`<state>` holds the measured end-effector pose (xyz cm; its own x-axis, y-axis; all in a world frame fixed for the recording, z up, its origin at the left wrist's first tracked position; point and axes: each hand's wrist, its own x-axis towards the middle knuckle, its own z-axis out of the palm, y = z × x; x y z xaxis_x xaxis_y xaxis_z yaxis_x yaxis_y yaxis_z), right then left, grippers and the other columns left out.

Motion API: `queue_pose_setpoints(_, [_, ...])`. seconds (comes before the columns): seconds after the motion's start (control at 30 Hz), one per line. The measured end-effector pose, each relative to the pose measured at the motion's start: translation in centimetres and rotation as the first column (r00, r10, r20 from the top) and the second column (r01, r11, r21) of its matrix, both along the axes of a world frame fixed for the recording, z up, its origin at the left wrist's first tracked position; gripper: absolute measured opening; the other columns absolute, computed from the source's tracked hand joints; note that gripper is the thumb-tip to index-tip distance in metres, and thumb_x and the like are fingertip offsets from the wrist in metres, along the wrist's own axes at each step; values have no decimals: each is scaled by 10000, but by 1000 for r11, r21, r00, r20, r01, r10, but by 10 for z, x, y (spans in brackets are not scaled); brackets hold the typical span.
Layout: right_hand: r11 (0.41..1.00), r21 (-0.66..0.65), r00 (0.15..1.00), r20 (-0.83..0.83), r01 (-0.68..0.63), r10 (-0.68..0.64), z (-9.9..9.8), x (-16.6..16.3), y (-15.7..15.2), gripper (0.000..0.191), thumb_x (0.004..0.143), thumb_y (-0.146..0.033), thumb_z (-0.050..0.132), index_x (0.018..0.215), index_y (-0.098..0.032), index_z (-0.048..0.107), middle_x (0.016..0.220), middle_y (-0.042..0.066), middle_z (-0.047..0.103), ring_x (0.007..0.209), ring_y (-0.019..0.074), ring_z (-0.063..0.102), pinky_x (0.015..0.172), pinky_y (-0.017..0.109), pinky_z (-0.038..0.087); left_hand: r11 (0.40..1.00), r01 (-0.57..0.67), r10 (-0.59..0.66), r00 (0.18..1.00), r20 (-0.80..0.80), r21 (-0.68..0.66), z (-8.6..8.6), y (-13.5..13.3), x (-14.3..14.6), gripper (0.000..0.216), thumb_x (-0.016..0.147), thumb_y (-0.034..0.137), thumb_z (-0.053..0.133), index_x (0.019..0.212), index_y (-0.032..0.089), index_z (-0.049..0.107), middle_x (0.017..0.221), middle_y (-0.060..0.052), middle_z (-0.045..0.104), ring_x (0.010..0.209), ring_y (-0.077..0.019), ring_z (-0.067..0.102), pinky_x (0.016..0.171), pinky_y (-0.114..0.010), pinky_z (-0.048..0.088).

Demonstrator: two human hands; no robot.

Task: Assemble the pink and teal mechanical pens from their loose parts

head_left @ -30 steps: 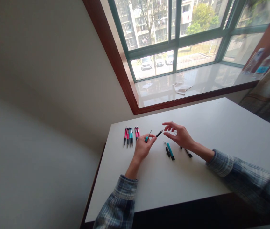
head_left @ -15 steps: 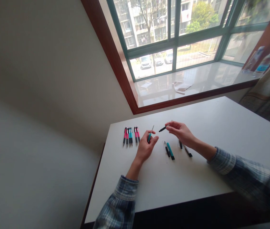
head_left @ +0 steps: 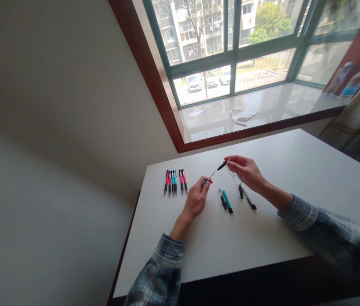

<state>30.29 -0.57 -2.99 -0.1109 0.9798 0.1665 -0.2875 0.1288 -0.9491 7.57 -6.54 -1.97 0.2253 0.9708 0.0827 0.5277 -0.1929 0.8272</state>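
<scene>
Refill (head_left: 212, 174) has tipped rightward since the earlier frame, and we log it jutting from the teal barrel (head_left: 203, 185) gripped in the left hand (head_left: 196, 199), near the black pen part (head_left: 221, 165) pinched in the right hand (head_left: 246, 172), above the bench (head_left: 231, 242) with loose pen parts (head_left: 226, 199) and lined-up pens (head_left: 175, 180).

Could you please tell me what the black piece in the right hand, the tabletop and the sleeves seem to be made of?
Black piece: dull and evenly dark, so perhaps rubber or plastic; too small to settle.
Tabletop: smooth, white, low-sheen, possibly laminate.
Sleeves: matte, creased plaid, so probably woven cloth.
</scene>
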Motion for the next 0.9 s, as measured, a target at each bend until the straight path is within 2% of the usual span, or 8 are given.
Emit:
queue_pose_setpoints(0.23, [1000, 6, 999, 21, -24, 24, -1, -1, 0, 354, 786, -436, 862, 1065, -227, 805, 992, 63, 777, 803, 160, 645, 712, 283, 502, 1000, 21, -21, 1000, 2, -12, 2, -1, 2, 363, 1041, 497, 418, 1063, 207, 635, 641, 62, 343, 590, -122, 329, 588, -257, 264])
queue_pose_setpoints(0.57, [997, 26, 990, 119, -77, 73, 3, -3, -6, 370, 781, -459, 855, 1045, -205, 803, 1045, 90, 788, 937, 222, 703, 815, 330, 550, 1000, 20, -20, 999, -42, 13, 5, -2, 3, 393, 1049, 490, 401, 1111, 197, 655, 628, 62, 361, 575, -125, 349, 595, -255, 277])
queue_pose_setpoints(0.7, [993, 33, 983, 146, -115, 109, 1, -4, -7, 392, 770, -476, 859, 1048, -206, 799, 1056, 95, 789, 952, 233, 712, 852, 356, 561, 998, 20, -16, 996, -83, 53, 5, -2, 3, 406, 1050, 479, 405, 1154, 192, 672, 672, 40, 482, 603, -131, 420, 611, -254, 304])
queue_pose_setpoints(0.9, [986, 29, 976, 152, -165, 159, 0, -8, -10, 382, 765, -472, 862, 1037, -214, 793, 1040, 85, 791, 972, 239, 725, 909, 388, 567, 994, 46, -33, 991, -131, 99, 4, -2, 4, 388, 1055, 450, 411, 1119, 188, 690, 766, 5, 625, 657, -140, 510, 655, -252, 352])
